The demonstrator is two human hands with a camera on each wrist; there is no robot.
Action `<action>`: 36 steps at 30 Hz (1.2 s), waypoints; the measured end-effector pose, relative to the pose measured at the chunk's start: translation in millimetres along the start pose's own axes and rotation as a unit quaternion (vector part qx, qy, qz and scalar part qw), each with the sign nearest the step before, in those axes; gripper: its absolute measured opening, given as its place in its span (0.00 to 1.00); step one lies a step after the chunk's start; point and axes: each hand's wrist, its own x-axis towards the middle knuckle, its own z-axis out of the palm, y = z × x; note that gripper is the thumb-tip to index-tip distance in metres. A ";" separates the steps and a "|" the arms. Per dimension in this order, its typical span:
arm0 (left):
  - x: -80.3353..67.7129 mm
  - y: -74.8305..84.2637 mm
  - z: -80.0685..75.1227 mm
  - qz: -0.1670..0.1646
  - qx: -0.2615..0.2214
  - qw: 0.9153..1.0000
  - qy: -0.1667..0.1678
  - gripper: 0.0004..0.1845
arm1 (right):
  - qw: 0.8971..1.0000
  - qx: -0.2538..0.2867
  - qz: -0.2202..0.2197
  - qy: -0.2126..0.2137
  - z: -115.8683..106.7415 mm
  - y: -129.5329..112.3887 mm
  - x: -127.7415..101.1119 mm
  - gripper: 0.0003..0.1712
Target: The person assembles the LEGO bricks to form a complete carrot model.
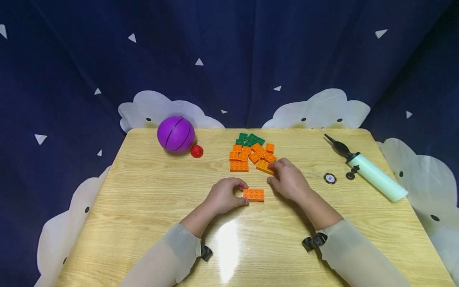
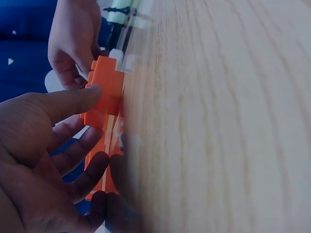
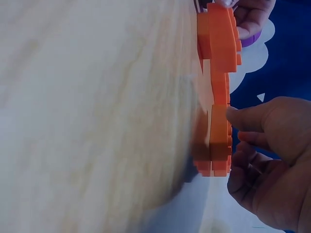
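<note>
Apparently early: I have left hand pinching a two-layer stack, near; right hand at a brick, can't tell if gripped; other bricks loose, far.

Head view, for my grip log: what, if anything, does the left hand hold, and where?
The left hand pinches an orange rectangular plastic brick by its left end, across the long sides.

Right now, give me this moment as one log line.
left hand: pinches orange block | right hand: touches second orange block at pile's near edge | green blocks: pile's far side | purple ball: back left | pump: right
</note>
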 end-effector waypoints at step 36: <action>0.9 0.7 0.2 0.002 0.002 1.000 -0.006 0.18 | 1.000 0.008 0.028 -0.012 -1.4 6.6 11.5 0.20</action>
